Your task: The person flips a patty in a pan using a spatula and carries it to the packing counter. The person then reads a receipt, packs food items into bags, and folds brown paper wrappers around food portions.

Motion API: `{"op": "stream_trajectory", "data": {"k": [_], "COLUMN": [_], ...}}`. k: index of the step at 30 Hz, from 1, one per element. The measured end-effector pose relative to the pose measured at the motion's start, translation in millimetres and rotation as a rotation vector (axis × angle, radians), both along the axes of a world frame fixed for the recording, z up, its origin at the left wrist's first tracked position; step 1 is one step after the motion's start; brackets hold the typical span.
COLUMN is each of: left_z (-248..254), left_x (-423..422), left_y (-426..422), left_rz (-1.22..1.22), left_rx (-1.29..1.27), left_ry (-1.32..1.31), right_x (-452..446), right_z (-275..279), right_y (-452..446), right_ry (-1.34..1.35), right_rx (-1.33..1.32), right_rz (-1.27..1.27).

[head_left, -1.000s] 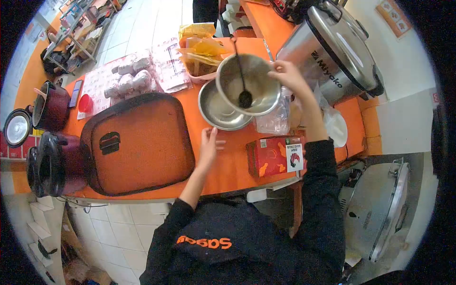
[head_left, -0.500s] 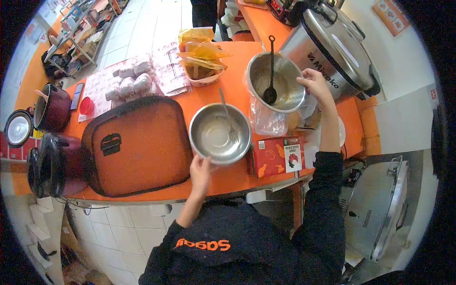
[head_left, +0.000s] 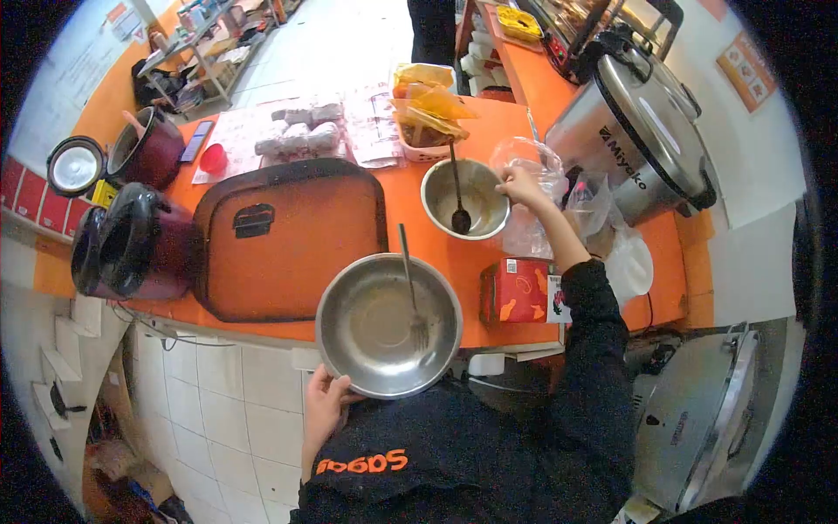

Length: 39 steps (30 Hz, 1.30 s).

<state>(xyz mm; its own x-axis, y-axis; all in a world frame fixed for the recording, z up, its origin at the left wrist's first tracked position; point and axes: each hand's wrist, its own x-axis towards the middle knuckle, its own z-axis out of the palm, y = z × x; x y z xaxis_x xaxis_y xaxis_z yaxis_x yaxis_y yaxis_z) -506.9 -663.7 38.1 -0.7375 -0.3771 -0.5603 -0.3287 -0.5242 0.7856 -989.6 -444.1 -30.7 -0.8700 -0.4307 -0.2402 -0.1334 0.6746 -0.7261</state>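
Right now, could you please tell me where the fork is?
In the head view, the fork rests in the wide metal bowl at lower centre, whose rim the left hand holds, left of the red box.

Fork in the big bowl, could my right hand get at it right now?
Probably not without letting go: the right hand holds the smaller bowl at its rim. Nothing appears to cover the fork, though.

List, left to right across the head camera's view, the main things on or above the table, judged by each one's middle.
Round dark-rimmed lid → open dark-red pot → red cup → pale bundles → large metal bowl → smaller metal bowl → red box → silver Miyako cooker.
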Motion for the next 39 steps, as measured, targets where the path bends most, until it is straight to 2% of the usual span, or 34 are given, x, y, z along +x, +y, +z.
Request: {"op": "stream_trajectory", "data": {"k": [3,5,9,12,15,16,18,20,22,24,27,30,31,35,37,39], "left_z": [-2.8,-1.8,-2.0,-10.5,-16.1,-17.0,-14.9,-13.3,-14.7,-22.5,-32.3,-19.8,-24.0,-26.4,-40.6,-46.1], "left_x": [23.9,37.5,60.0,81.2,100.4,107.4,118.2,128.1,135.9,139.9,147.1,165.2,169.4,215.0,247.7,279.5], "left_y": [-2.5,-1.5,-8.7,-23.7,-39.3,-45.8,-54.8,-61.4,-64.4,-63.8,-34.6,8.1,23.4,100.6,145.0,193.0], "left_rz": [0.063,0.08,0.089,0.05,-0.032,-0.076,-0.181,-0.305,-0.448,-0.642,-0.87,-1.087,-1.173,-1.457,-1.587,-1.74], "left_rx": [-0.036,-0.073,-0.15,-0.096,-0.093,-0.097,-0.142,-0.178,-0.199,-0.216,-0.206,-0.189,-0.188,-0.135,-0.081,-0.134], "left_ry": [-0.039,-0.037,-0.057,-0.047,0.021,0.036,0.079,0.128,0.169,0.208,0.251,0.271,0.272,0.282,0.26,0.304], "right_x": [-7.3,-5.1,6.9,-8.9,-9.8,43.6,109.9,264.6,387.6,473.2,616.0,748.5,790.6,926.0,985.5,1041.5], "right_z": [-34.7,-44.4,-28.6,-42.7,-27.9,21.7,52.0,139.8,150.8,96.0,61.7,-10.9,-22.1,-29.5,-33.2,-32.1], "right_y": [-21.5,-27.5,-38.6,-29.2,-8.2,-11.2,0.1,14.3,37.4,57.1,96.5,139.0,146.0,172.9,188.2,204.2], "right_ry": [0.077,0.009,0.005,-0.047,0.619,0.519,0.464,0.525,0.44,0.619,0.274,0.008,0.015,-0.018,0.103,0.203], "right_rx": [0.143,0.117,0.176,0.043,0.328,0.233,-0.54,-0.561,-0.428,-0.662,-0.627,-0.609,-0.65,-0.723,-0.692,-0.645], "right_rz": [0.06,0.015,-0.006,-0.002,0.177,-0.094,-0.215,-0.226,-0.35,-0.465,-0.852,-1.163,-1.267,-1.614,-1.691,-1.769]}}
